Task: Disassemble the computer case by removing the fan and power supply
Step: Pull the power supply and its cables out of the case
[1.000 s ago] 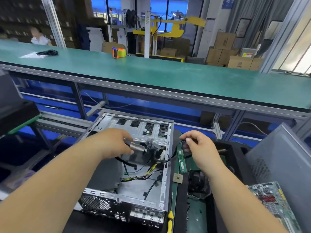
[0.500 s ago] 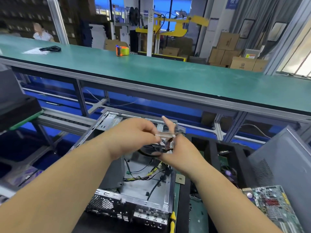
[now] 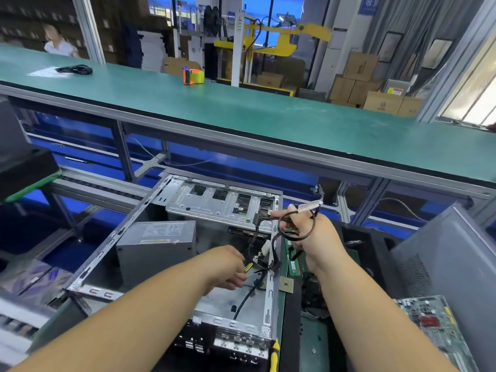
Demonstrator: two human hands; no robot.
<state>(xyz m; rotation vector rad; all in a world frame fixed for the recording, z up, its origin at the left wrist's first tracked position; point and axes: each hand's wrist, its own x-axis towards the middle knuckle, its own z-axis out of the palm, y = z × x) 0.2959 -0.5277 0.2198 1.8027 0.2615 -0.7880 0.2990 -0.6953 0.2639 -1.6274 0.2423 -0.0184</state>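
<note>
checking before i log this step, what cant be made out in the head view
- Left hand fingertips: hidden among the cables in the computer case.
- Fan: not visible; arms cover the case floor.
- Power supply label: too blurred to read.
- Circuit board: cut off by the right edge.

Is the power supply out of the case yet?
No, the grey power supply sits inside the open case, left of both hands.

Power supply (image 3: 157, 244) sits in case (image 3: 214, 299) at my left; circuit board (image 3: 434, 328) right of case; conveyor (image 3: 241, 114) behind.
</note>
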